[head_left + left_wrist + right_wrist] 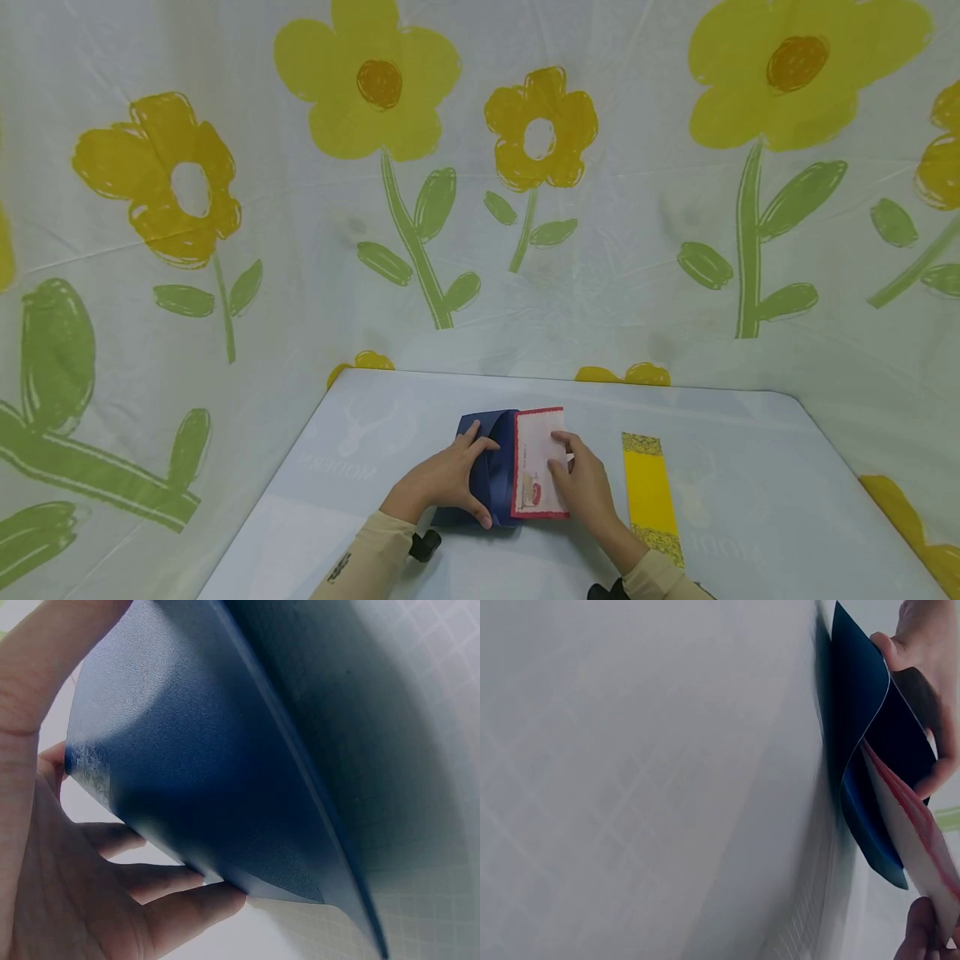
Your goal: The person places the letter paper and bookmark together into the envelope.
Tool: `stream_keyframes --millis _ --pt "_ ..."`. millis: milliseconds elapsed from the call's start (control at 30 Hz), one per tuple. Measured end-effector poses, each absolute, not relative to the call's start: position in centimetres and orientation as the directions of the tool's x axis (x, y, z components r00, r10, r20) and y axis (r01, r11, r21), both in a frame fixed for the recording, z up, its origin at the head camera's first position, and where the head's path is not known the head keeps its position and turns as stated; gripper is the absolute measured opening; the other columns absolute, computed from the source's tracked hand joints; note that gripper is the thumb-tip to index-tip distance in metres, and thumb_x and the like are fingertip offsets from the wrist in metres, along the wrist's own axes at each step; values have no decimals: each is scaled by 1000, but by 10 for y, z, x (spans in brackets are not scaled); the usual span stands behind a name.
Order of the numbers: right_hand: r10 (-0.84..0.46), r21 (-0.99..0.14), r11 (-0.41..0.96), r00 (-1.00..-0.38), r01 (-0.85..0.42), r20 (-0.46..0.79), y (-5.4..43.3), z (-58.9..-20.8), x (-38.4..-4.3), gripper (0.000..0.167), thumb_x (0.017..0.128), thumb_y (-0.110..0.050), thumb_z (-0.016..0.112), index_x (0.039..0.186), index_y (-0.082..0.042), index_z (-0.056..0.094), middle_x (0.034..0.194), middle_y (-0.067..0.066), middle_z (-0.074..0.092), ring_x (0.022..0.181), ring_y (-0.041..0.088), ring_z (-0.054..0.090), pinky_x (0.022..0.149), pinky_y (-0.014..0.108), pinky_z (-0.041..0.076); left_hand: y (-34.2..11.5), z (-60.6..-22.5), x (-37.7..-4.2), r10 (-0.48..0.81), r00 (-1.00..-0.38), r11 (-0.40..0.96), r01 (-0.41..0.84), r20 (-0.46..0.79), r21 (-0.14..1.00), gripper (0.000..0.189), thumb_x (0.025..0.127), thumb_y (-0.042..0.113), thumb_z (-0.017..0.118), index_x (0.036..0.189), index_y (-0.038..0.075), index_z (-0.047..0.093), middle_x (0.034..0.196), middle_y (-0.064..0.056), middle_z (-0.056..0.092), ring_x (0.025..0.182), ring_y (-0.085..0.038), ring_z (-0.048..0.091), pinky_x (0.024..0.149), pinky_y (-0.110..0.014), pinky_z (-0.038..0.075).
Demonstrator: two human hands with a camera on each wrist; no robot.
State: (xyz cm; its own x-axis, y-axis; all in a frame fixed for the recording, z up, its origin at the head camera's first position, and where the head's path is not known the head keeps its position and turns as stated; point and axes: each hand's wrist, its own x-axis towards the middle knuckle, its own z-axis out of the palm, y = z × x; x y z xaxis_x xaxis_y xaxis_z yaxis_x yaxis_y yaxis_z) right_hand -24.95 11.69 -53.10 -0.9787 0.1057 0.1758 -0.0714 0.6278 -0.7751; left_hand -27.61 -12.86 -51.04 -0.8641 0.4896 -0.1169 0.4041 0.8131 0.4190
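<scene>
Red-bordered card (536, 467): found directly to the right of the navy envelope (501, 482), its left edge at the envelope's open right side. Its long axis runs away from you, roughly along the mouth rather than across it. In the right wrist view the card's edge sits between the parted navy sides; how deep it reaches, you cannot confirm from these views.

Your right hand (588, 485) is the nearer to the card and pinches it by its right edge, the side away from the envelope. Your left hand (448, 473) grips the envelope with thumb and fingers set apart across it, the thumb toward you, the fingertips on the farther part. Under that grip the envelope bows, and its mouth gapes toward the card. Beyond the card's edge, you can make out no contents; the interior is mostly in shadow.

Also noted: a yellow strip (651, 498) with patterned ends lies on the table (288, 517), right of your right hand, untouched.
</scene>
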Motion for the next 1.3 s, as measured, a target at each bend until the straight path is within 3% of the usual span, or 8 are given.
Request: stream_keyframes --millis 333,1300 --pt "114 -790 606 -975 -86 193 114 -527 -247 47 92 -11 76 137 -11 60 110 7 65 70 14 51 60 21 45 -129 -510 -276 494 -863 808 409 -109 423 112 52 67 93 146 32 43 169 -16 14 148 -42 32 106 -57 44" --pt "74 -777 626 -988 -61 138 99 -537 -250 47 90 -14 77 134 -9 62 114 8 67 75 14 51 67 21 49 -130 -512 -278 498 -860 806 410 -113 427 111 53 67 93 147 33 42 169 -16 14 149 -39 32 106 -55 45"
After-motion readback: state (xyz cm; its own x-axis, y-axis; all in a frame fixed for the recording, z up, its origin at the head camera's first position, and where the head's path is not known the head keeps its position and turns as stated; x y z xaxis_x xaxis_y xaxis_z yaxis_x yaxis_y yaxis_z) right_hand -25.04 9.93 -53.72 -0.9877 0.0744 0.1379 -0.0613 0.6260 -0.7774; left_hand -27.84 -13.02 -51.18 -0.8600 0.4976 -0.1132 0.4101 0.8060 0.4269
